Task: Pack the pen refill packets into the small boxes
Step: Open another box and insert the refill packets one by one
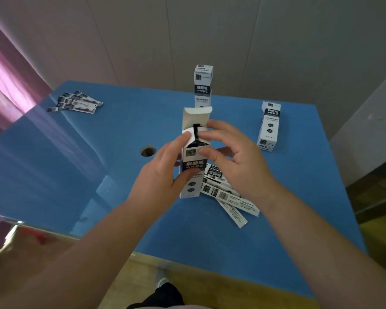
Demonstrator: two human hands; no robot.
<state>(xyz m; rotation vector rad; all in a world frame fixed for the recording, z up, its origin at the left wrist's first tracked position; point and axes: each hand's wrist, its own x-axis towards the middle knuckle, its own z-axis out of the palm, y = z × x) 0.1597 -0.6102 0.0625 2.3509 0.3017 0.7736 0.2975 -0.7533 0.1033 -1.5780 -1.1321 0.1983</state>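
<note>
A small black-and-white box [193,162] stands upright at the table's middle, its top lid flap raised and its side flaps partly folded. My left hand [163,172] grips the box's left side, with the thumb across its front and a finger on the left flap. My right hand [236,157] pinches the box's top right edge and the right flap. Several refill packets [227,194] lie fanned out on the table just right of the box, partly under my right wrist. Another small pile of refill packets [76,102] lies at the far left.
Two closed boxes stand upright: one [203,85] behind the held box at the far edge, one [269,127] at the right. The blue table [87,175] has a round hole [148,151] left of my hands. A wall runs behind and a curtain hangs at the left.
</note>
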